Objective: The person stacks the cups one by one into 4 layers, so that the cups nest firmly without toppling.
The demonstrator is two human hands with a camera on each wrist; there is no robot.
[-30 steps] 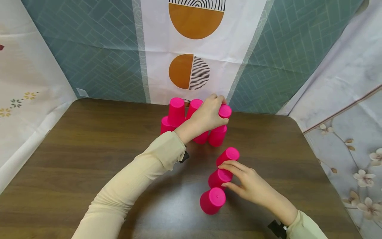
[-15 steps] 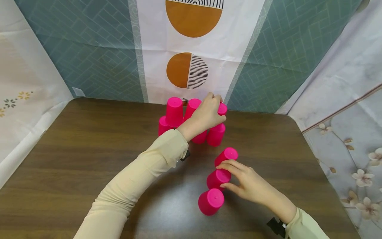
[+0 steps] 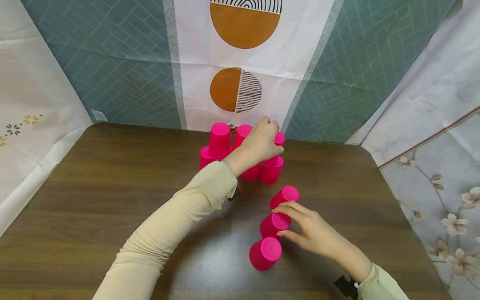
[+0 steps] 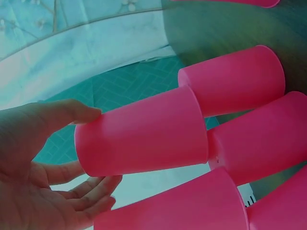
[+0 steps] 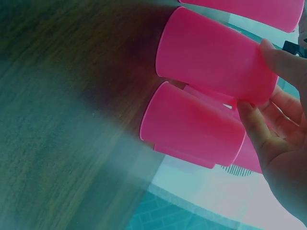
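Note:
Upside-down pink cups stand in a stack at the back of the table. My left hand (image 3: 258, 143) grips the upper row's right cup (image 4: 144, 134) near its closed end, thumb on one side and fingers on the other. That cup rests over two lower cups, one of them the lower right cup (image 3: 271, 171). Beside it are the upper middle cup (image 3: 241, 135) and the upper left cup (image 3: 219, 139). Nearer me, my right hand (image 3: 313, 229) pinches the middle cup (image 5: 216, 52) of a slanting row, between the far cup (image 3: 281, 198) and the near cup (image 3: 261, 255).
All the cups stand on a brown wooden table (image 3: 112, 200). A patterned cloth backdrop (image 3: 131, 75) rises right behind the stack, with a flowered cloth (image 3: 442, 200) along the right side. My left forearm (image 3: 180, 229) reaches across the table's middle.
My left hand has shifted the upper right cup slightly left, toward the cups beside it. My right hand stays on the middle cup of the near row.

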